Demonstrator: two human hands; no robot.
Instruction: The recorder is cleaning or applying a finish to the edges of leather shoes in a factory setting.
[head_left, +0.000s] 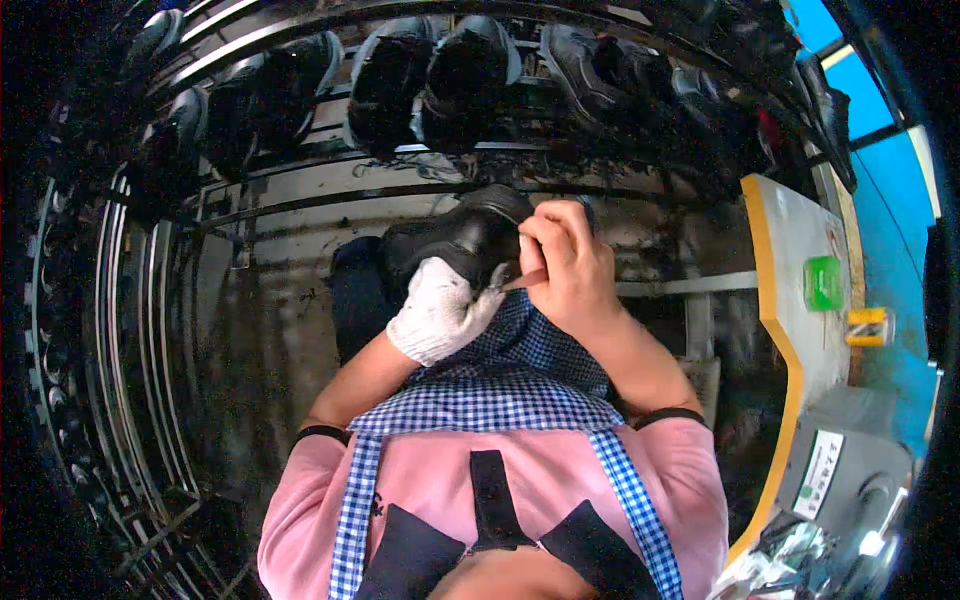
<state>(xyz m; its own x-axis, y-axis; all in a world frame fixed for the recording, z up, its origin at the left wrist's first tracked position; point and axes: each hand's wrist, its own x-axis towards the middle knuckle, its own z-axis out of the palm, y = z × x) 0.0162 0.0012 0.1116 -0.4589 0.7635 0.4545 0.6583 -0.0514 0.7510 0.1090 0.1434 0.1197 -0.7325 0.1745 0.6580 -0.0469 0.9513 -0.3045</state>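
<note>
A black leather shoe (430, 240) rests over my lap, in front of my blue checked apron (480, 400). My left hand (443, 308), in a white knitted glove, is closed around the shoe's near side. My bare right hand (570, 262) is at the shoe's right end with its fingers curled in a pinch. Between its thumb and fingers pokes a thin reddish-brown strip (524, 281), pointing toward the gloved fingertips. What kind of thing the strip is cannot be made out, and its other end is hidden in my hand.
Ahead, a metal rack (330, 120) carries several dark shoes (470, 70). To the right stands a yellow-edged bench (800, 280) with a green container (824, 284), a yellow can (870, 327) and a grey machine (850, 440). Metal rails (150, 330) run along the left.
</note>
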